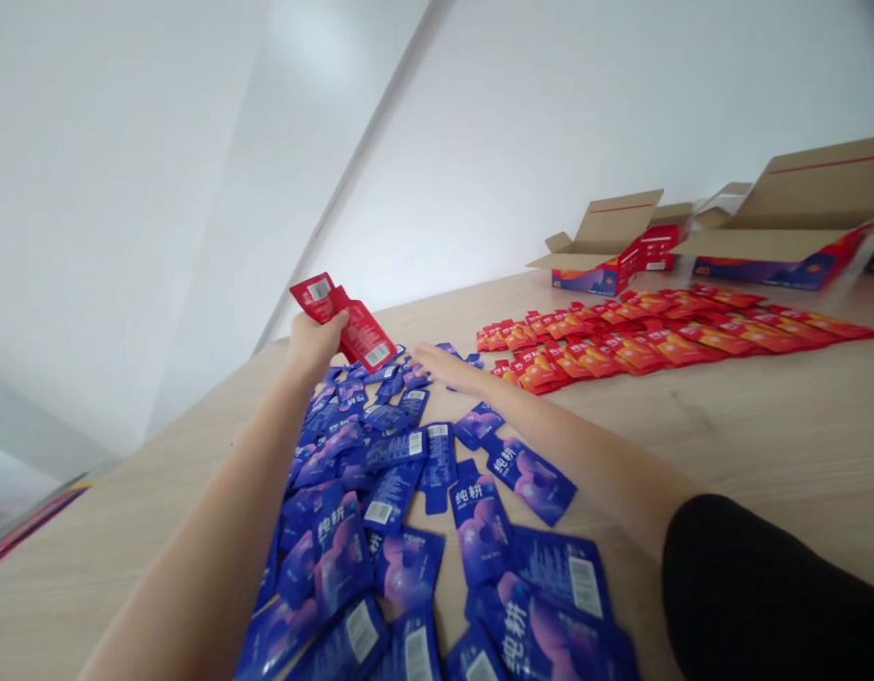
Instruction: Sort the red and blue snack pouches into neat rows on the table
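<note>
Head view. Your left hand (315, 342) is closed in a fist round a small bundle of red packets (356, 326). It is raised above the table (763, 445) at the far end of the blue pile (401, 492). The bundle fans out of the fist toward 10 o'clock and 4 o'clock, so I judge the grip loose. A packet could slide out and drop among the blue ones directly below.

Your right hand (447, 364) lies palm down with the fingers stretched out, at 3 o'clock from the left fist and near it. I cannot tell whether it pinches anything. The fingertips point toward the held bundle but do not touch it.

The laid red rows (664, 336) begin just beside that hand at its 3 o'clock, and a sideways sweep would likely push the nearest ones out of line. Both forearms cross the blue pile, the right one ending in a black sleeve (770, 586) at 5 o'clock. Dragging them back could shove loose packets about.

Open cartons (607, 251) stand well apart at 1 o'clock.
</note>
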Motion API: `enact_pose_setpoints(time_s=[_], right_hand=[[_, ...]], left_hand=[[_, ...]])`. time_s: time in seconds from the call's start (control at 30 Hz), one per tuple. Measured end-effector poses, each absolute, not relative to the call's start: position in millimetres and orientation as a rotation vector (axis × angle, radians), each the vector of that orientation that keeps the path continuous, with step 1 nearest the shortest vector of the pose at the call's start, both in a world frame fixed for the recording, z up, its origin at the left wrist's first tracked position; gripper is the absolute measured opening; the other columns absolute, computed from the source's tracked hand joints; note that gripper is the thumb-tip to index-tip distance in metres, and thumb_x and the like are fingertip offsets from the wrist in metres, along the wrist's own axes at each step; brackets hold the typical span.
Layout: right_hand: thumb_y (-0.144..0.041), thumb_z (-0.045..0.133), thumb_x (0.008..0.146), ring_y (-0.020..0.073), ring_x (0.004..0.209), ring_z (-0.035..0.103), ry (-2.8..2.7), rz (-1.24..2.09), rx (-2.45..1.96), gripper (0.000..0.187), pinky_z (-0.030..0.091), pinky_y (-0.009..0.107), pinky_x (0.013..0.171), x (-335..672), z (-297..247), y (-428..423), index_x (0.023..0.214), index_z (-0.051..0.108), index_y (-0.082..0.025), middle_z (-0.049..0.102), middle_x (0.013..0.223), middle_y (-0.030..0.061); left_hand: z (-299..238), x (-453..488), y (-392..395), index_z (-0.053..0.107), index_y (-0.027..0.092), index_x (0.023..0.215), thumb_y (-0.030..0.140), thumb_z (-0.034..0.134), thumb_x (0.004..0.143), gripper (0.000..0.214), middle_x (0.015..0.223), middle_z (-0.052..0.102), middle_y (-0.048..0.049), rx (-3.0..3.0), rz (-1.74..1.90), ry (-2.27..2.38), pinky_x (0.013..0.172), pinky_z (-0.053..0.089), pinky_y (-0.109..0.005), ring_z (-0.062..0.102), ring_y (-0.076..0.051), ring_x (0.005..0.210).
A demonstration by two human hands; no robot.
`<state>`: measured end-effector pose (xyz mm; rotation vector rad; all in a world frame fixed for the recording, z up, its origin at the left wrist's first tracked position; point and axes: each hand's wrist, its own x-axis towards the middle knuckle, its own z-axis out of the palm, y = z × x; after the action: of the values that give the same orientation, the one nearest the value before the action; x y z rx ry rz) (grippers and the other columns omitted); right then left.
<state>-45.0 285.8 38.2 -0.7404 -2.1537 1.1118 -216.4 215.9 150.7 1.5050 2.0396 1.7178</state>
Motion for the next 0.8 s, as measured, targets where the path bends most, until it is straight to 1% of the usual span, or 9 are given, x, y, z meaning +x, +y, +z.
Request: enact_pose_setpoints(time_s=[0.07,0.1,0.17,0.2,0.33,0.5,0.63,0.7,0.8], right_hand=[[-0.050,0.025,0.103,0.0160,0.089,0.069,-2.036,1.422,-0.547,0.045,0.055,0.030,0.076,-15.5,55.7,265.1,0.124,0.052,-0.020,0.067,0.118,0.0102],[-0.052,0.036,0.101,0.0158,0.082,0.069,-1.958,1.578,-0.445,0.042,0.056,0.028,0.071,0.8,62.6,253.3,0.121,0.053,-0.019,0.069,0.112,0.0109],[-0.043,0.061,0.092,0.0151,0.072,0.069,-1.774,1.761,-0.314,0.034,0.055,0.025,0.063,35.2,72.5,229.5,0.111,0.057,-0.015,0.073,0.097,0.0112],[-0.035,0.067,0.089,0.0145,0.069,0.069,-1.684,1.768,-0.309,0.028,0.054,0.023,0.061,53.0,75.8,218.7,0.106,0.058,-0.014,0.074,0.090,0.0106],[-0.018,0.053,0.097,0.0146,0.072,0.072,-1.294,1.703,-0.380,0.013,0.057,0.023,0.066,125.3,82.2,191.8,0.108,0.058,-0.013,0.075,0.085,0.0102],[-0.016,0.043,0.100,0.0160,0.068,0.072,-1.113,1.564,-0.516,0.017,0.060,0.029,0.065,216.2,73.0,192.3,0.107,0.058,-0.013,0.075,0.084,0.0096],[-0.015,0.043,0.098,0.0162,0.066,0.071,-1.144,1.405,-0.704,0.020,0.062,0.033,0.066,290.1,45.9,201.0,0.101,0.062,-0.012,0.074,0.084,0.0088],[-0.018,0.046,0.096,0.0174,0.068,0.071,-1.237,1.189,-0.848,0.019,0.062,0.035,0.067,330.1,30.0,208.8,0.100,0.064,-0.013,0.074,0.084,0.0081],[-0.023,0.042,0.096,0.0213,0.072,0.072,-1.334,0.633,-1.117,0.026,0.062,0.038,0.068,394.6,10.9,230.9,0.101,0.066,-0.013,0.074,0.087,0.0094]], left_hand=[[149.2,-175.0,204.3,0.062,0.016,0.091,0.026,0.061,0.073,0.020,0.081,0.070,-0.0054,1.465,1.821,1.722,0.067,0.055,-0.035,0.069,-0.023,0.076],[147.4,-153.1,198.5,0.062,0.016,0.090,0.026,0.063,0.071,0.022,0.079,0.070,-0.0043,1.419,1.867,1.531,0.067,0.055,-0.034,0.068,-0.022,0.073],[143.6,-110.1,188.2,0.061,0.016,0.087,0.025,0.071,0.065,0.025,0.077,0.069,-0.0024,1.293,1.932,1.159,0.070,0.055,-0.035,0.067,-0.020,0.072],[141.9,-89.9,184.2,0.061,0.016,0.085,0.024,0.074,0.063,0.027,0.077,0.068,-0.0016,1.249,1.935,1.031,0.073,0.055,-0.035,0.067,-0.020,0.073],[132.9,-18.8,180.0,0.060,0.016,0.080,0.022,0.076,0.060,0.027,0.075,0.067,-0.0006,1.228,1.818,0.898,0.079,0.054,-0.037,0.068,-0.021,0.076],[105.0,59.8,187.1,0.061,0.016,0.081,0.025,0.075,0.060,0.027,0.075,0.068,-0.0021,1.260,1.527,0.908,0.075,0.054,-0.037,0.068,-0.023,0.078],[83.7,103.6,194.0,0.065,0.015,0.091,0.045,0.074,0.070,0.037,0.081,0.071,-0.0051,1.557,1.246,1.052,0.069,0.053,-0.035,0.067,-0.023,0.076],[78.3,114.8,199.4,0.067,0.015,0.096,0.057,0.068,0.075,0.047,0.082,0.072,-0.0069,1.706,1.024,1.120,0.066,0.053,-0.034,0.067,-0.024,0.074],[73.0,121.0,210.2,0.067,0.014,0.096,0.066,0.063,0.076,0.056,0.086,0.074,-0.0102,1.714,0.754,1.171,0.068,0.054,-0.035,0.068,-0.024,0.074]])
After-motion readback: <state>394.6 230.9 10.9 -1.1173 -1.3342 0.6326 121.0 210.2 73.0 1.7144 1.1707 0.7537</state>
